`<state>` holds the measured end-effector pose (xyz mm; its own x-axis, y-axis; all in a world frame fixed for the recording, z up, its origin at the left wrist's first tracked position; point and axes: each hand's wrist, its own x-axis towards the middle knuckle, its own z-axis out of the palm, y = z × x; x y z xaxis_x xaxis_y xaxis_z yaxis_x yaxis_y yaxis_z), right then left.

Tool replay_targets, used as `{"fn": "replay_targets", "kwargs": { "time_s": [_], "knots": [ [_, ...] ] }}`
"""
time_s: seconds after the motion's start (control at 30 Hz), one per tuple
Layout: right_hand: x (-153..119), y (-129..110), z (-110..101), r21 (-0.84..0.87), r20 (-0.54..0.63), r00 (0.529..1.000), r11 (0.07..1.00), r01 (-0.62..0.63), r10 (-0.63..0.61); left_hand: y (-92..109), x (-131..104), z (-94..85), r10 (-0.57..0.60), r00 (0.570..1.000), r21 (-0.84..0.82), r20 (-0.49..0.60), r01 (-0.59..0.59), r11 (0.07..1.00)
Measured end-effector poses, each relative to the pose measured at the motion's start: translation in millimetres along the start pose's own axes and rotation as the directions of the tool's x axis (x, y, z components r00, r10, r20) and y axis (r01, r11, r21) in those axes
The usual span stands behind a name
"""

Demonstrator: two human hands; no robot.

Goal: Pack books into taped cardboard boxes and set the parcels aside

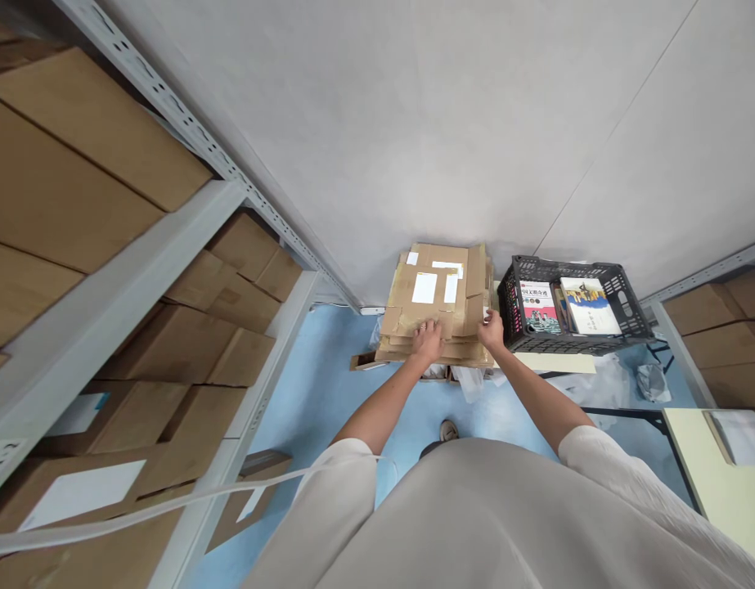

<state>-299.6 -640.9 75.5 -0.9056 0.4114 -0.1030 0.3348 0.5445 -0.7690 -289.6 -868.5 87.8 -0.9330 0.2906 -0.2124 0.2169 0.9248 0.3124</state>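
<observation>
The flattened cardboard stack (407, 307) lies against the wall (475, 123), and handling its upper layers looks like the step in hand. The left hand (427, 339) rests palm down on the near edge, fingers loosely spread, gripping nothing. The right hand (491, 330) curls at the right edge; whether it pinches a layer, I cannot tell. Shifting the top piece would call for a sure hold at both hands. Just right sits a black crate (561, 342) of books (589, 307)

One head-worn view looks steeply forward and down past the chest, hands at arm's length.
</observation>
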Motion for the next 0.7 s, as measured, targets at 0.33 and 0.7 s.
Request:
{"fn": "replay_targets", "kwargs": {
  "time_s": [0.33,0.7],
  "knots": [
    [9.2,-39.4,-14.5,-0.138,0.174,0.984,0.988,0.069,-0.044,10.3,-5.0,-12.1,-0.038,0.997,0.035,-0.065,0.040,0.999],
    [35.8,-75.7,-94.0,0.108,-0.115,0.983,0.982,0.157,-0.145,8.9,5.0,-11.3,-0.064,0.998,0.027,0.013,0.064,0.998]
  ]
}}
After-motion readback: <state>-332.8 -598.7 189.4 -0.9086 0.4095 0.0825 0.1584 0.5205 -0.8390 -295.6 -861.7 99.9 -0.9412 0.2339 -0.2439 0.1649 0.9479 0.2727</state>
